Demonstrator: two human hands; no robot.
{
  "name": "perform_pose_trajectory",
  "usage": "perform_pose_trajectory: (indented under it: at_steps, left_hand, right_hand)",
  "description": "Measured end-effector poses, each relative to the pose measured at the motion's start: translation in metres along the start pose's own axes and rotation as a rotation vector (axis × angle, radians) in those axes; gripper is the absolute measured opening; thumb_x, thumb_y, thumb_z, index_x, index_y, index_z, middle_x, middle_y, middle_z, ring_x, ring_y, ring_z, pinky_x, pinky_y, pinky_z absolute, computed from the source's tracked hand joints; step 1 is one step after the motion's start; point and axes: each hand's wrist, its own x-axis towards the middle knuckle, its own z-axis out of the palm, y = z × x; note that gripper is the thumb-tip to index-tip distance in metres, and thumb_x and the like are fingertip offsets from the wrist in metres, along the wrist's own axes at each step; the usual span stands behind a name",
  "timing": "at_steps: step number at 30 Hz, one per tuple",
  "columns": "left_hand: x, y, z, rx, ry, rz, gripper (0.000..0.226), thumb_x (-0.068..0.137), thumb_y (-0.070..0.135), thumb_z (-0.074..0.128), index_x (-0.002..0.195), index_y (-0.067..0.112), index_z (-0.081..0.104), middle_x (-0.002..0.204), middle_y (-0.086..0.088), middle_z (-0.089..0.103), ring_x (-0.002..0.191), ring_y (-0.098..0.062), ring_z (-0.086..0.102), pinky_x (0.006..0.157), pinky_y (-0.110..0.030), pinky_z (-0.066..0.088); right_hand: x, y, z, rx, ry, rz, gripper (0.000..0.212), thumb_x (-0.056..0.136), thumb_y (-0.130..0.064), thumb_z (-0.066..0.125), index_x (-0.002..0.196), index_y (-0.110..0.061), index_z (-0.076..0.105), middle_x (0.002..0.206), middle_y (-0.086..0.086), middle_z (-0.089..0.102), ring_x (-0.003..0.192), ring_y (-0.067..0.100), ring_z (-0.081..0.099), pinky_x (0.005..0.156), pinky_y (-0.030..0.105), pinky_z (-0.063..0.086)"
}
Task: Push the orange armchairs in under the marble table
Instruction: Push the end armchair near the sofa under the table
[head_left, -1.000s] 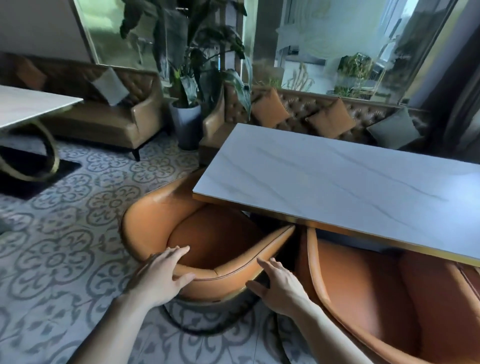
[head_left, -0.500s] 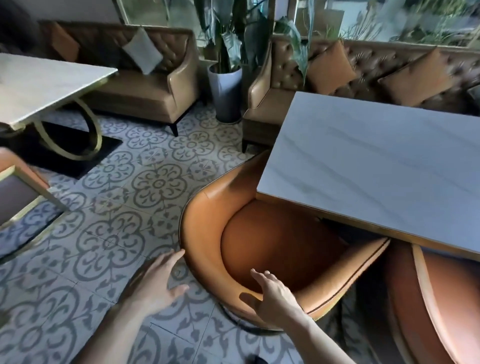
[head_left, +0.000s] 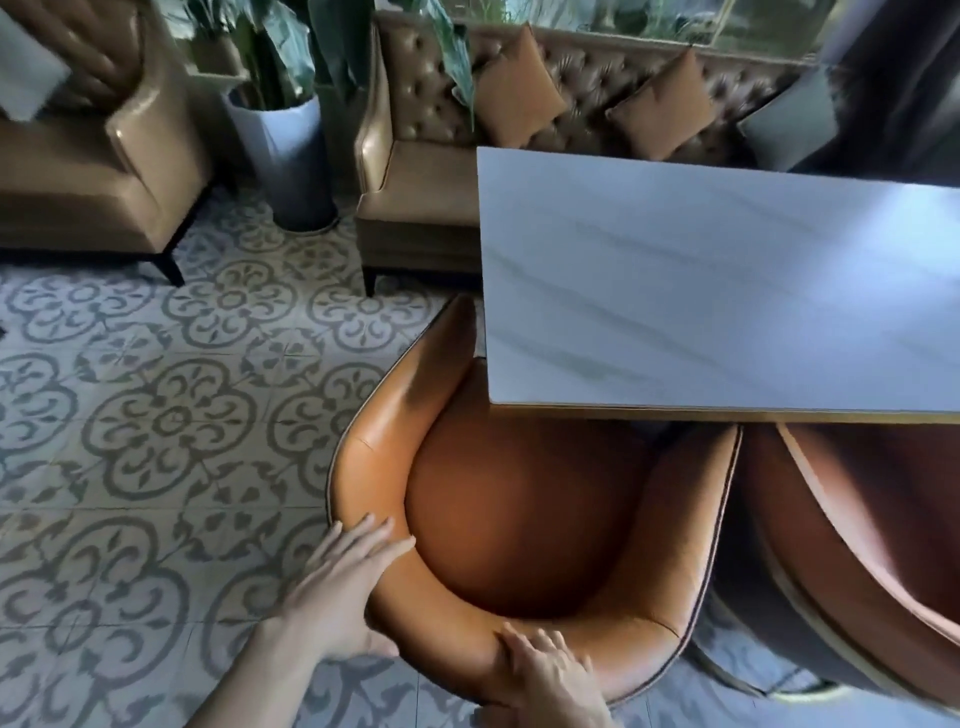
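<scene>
Both hands lie open and flat on the curved back of the left orange armchair (head_left: 519, 519), left hand (head_left: 345, 582) outside, right hand (head_left: 545, 675) at the near rim. Its seat sits partly under the marble table (head_left: 727, 291). An even, straight push should keep it clear of the right armchair (head_left: 857, 530) just beside.

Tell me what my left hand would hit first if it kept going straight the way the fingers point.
The left hand points up and to the right, its fingertips on the curved back of the near orange armchair. Going on, it would probably cross that rim and meet the seat cushion, though depth is hard to judge.
</scene>
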Motion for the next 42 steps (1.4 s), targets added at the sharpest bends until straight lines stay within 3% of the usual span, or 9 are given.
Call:
perform_pose_trajectory:
  at_steps: [2,9,15,19,24,28,33,36,42]
  left_hand:
    - [0.011,-0.012,0.007,0.026,-0.059,0.06,0.118,0.059,0.071,0.075,0.151,0.04,0.008,0.161,0.009,0.0,0.144,-0.009,-0.012,0.116,-0.036,-0.012]
    - [0.032,-0.026,0.029,0.048,-0.042,0.219,0.1,0.064,0.084,0.057,0.147,0.038,0.028,0.159,0.012,0.018,0.145,-0.006,0.0,0.115,-0.03,-0.011]
    - [0.024,-0.022,0.033,0.099,0.017,0.207,0.093,0.068,0.084,0.051,0.146,0.038,0.03,0.154,0.017,0.027,0.143,-0.004,0.01,0.115,-0.025,-0.009]
    - [0.017,-0.014,0.037,0.1,0.029,0.183,0.091,0.07,0.084,0.048,0.146,0.037,0.031,0.154,0.014,0.03,0.143,-0.005,0.014,0.113,-0.023,-0.009]
    - [-0.006,0.013,0.059,0.057,0.049,0.153,0.089,0.068,0.085,0.049,0.142,0.038,0.038,0.15,0.018,0.035,0.141,-0.005,0.02,0.11,-0.02,-0.007]
    - [-0.03,0.056,0.085,0.025,0.073,0.111,0.083,0.063,0.094,0.041,0.123,0.039,0.061,0.126,0.019,0.061,0.122,-0.006,0.052,0.108,-0.019,-0.001]
    - [-0.056,0.153,0.135,-0.045,0.146,0.064,0.099,0.061,0.096,0.035,0.143,0.04,0.037,0.149,0.02,0.035,0.14,-0.001,0.02,0.113,-0.021,-0.004]
    - [-0.057,0.191,0.145,-0.054,0.169,0.009,0.111,0.051,0.101,0.022,0.143,0.041,0.036,0.15,0.02,0.034,0.14,-0.001,0.019,0.112,-0.019,-0.004]
    - [-0.063,0.216,0.148,-0.07,0.167,-0.052,0.094,0.061,0.09,0.044,0.141,0.041,0.04,0.148,0.021,0.037,0.139,-0.001,0.022,0.111,-0.021,0.003]
  right_hand:
    - [0.004,-0.002,0.012,-0.015,0.061,0.031,0.124,0.037,-0.087,0.039,0.152,-0.047,0.014,0.156,-0.003,0.026,0.146,0.019,0.016,0.113,0.051,0.024]
    - [0.002,0.0,0.028,0.002,0.158,0.034,0.103,0.072,-0.072,0.068,0.156,-0.039,0.017,0.161,0.004,0.025,0.15,0.026,0.012,0.115,0.053,0.017]
    - [0.001,0.007,0.042,-0.033,0.256,-0.025,0.107,0.062,-0.087,0.04,0.154,-0.035,0.028,0.154,0.007,0.039,0.147,0.032,0.021,0.11,0.056,0.022]
    - [-0.002,0.01,0.045,-0.009,0.284,-0.053,0.092,0.075,-0.073,0.062,0.153,-0.033,0.032,0.151,0.006,0.041,0.146,0.031,0.021,0.111,0.055,0.019]
    - [-0.02,0.039,0.05,-0.001,0.239,-0.107,0.088,0.079,-0.066,0.067,0.153,-0.034,0.031,0.152,0.01,0.038,0.147,0.033,0.018,0.113,0.059,0.016]
    - [-0.046,0.078,0.055,-0.007,0.19,-0.163,0.088,0.08,-0.065,0.068,0.154,-0.036,0.029,0.158,0.012,0.031,0.15,0.033,0.013,0.116,0.06,0.011]
    - [-0.077,0.181,0.059,-0.094,0.192,-0.249,0.091,0.071,-0.079,0.055,0.149,-0.038,0.034,0.146,0.005,0.043,0.144,0.029,0.024,0.111,0.059,0.02]
    - [-0.089,0.215,0.056,-0.13,0.24,-0.321,0.098,0.062,-0.084,0.038,0.147,-0.036,0.04,0.138,0.002,0.05,0.139,0.028,0.031,0.108,0.056,0.022]
    - [-0.099,0.231,0.041,-0.091,0.213,-0.306,0.103,0.057,-0.084,0.032,0.15,-0.039,0.037,0.157,0.006,0.037,0.15,0.025,0.015,0.118,0.056,0.009]
